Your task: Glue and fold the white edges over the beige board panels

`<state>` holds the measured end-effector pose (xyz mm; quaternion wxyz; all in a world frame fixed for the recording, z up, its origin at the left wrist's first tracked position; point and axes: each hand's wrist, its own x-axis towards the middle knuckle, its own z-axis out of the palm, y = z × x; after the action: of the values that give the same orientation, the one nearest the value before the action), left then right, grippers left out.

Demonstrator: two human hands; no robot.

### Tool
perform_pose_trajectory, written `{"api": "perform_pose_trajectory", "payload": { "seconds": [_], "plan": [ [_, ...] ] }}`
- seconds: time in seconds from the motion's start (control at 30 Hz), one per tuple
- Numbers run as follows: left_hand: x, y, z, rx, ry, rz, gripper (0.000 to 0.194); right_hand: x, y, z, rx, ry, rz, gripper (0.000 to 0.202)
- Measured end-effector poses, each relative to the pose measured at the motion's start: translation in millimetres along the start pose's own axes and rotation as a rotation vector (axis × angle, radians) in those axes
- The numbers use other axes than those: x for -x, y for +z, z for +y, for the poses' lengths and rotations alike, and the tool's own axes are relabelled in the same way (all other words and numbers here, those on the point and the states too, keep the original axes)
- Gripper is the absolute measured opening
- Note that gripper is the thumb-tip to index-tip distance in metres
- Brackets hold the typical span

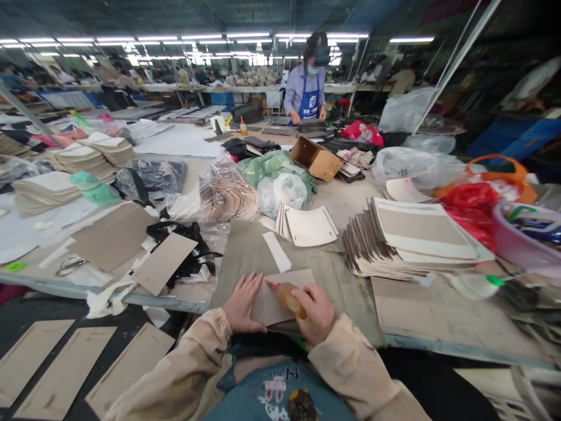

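My right hand [316, 314] is wrapped round an amber glue bottle [289, 297], tilted so that its reddish tip points down and left over a grey-brown panel [278, 313]. Flat on the left edge of that panel lies my left hand [242, 303], fingers spread and holding nothing. The panel rests on a greenish-grey mat [346, 298] at the table's front edge. Just beyond it is a narrow white strip [277, 252]. A few cream pieces with slots [312, 225] lie fanned out at the mat's far side.
A tall stack of panels [423, 231] stands to the right, near a purple basin [530, 242]. Scissors [70, 266] and loose panels [164, 263] lie left. Several glue-marked panels [65, 368] rest on a dark surface below. Across the table stands a co-worker [307, 88] in a blue apron.
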<state>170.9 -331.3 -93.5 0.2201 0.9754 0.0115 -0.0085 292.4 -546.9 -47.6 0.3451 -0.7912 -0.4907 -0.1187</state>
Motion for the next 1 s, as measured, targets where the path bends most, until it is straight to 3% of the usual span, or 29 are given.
{"api": "perform_pose_trajectory", "payload": {
  "seconds": [0.1,0.33,0.47,0.67,0.87,1.0],
  "plan": [
    [0,0.7,-1,-0.018,0.013,-0.003,0.136,5,-8,7,0.068,0.024,0.013,0.030],
    [1,3.6,-4,-0.058,0.035,0.013,0.134,34,-34,54,0.210,0.098,0.085,0.034],
    [1,4.5,-5,-0.052,0.041,0.017,0.133,43,-44,68,0.245,0.160,0.149,0.031],
    [0,1.5,-2,-0.040,0.024,0.001,0.134,41,-55,59,0.174,0.170,0.191,0.031],
    [0,-1.4,6,-0.037,-0.017,0.002,0.134,30,-42,39,-0.162,0.023,-0.018,0.031],
    [0,-4.4,8,-0.039,-0.042,-0.027,0.133,23,-28,35,-0.217,0.030,-0.056,0.033]
  ]
}}
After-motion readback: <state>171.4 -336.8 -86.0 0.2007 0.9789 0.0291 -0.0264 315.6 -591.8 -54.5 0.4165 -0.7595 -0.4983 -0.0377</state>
